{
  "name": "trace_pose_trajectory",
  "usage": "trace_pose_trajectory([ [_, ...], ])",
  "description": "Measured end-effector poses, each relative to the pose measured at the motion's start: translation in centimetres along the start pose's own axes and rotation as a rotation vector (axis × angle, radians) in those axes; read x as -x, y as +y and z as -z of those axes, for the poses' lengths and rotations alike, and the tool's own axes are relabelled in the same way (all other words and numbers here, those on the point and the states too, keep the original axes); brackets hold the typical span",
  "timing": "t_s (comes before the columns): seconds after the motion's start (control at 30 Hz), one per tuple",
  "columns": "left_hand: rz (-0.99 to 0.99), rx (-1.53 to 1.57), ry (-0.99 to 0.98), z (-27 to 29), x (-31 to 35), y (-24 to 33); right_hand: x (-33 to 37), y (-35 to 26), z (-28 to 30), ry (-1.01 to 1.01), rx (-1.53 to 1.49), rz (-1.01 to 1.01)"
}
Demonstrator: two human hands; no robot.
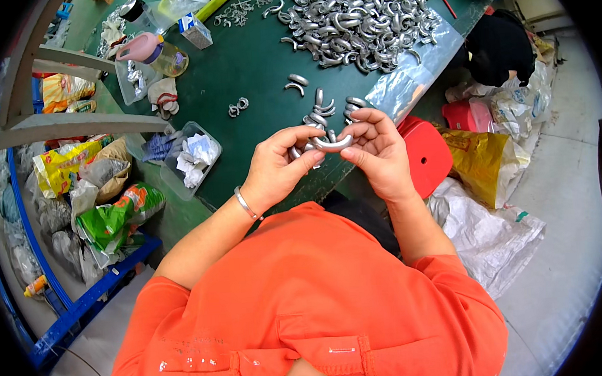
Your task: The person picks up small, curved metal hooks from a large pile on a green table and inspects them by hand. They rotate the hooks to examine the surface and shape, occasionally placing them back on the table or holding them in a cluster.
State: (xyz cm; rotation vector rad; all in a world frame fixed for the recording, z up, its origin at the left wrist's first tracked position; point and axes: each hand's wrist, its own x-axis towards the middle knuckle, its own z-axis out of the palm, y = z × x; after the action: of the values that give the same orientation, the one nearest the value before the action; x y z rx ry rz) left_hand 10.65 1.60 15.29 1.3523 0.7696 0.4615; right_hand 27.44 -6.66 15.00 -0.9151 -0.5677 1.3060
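Head view shows both hands over the near edge of the dark green counter (261,71), fingers closed on one curved, silver-coloured metal piece (333,145): the left hand (279,160) grips its left end, the right hand (379,151) pinches its right end. Several loose silver metal arcs (323,110) lie just beyond; farther off sits a large heap of similar curved pieces (357,21), beside a clear plastic sheet (404,82).
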Motion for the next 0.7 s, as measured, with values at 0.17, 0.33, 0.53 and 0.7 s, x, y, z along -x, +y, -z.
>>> trace_pose_trajectory([
  [0.17,0.043,0.039,-0.004,-0.2,0.0,0.1,0.0,0.4,0.4,0.009,0.022,0.005],
  [0.33,0.031,-0.099,-0.020,-0.1,-0.1,0.0,0.1,0.4,-0.1,0.006,0.020,0.027],
  [0.53,0.109,0.009,-0.035,-0.3,-0.1,-0.7,0.2,0.4,-0.1,0.022,0.033,-0.001],
  [0.7,0.200,-0.028,-0.057,-0.2,-0.1,-0.8,0.2,0.4,-0.2,0.033,0.020,-0.038],
])
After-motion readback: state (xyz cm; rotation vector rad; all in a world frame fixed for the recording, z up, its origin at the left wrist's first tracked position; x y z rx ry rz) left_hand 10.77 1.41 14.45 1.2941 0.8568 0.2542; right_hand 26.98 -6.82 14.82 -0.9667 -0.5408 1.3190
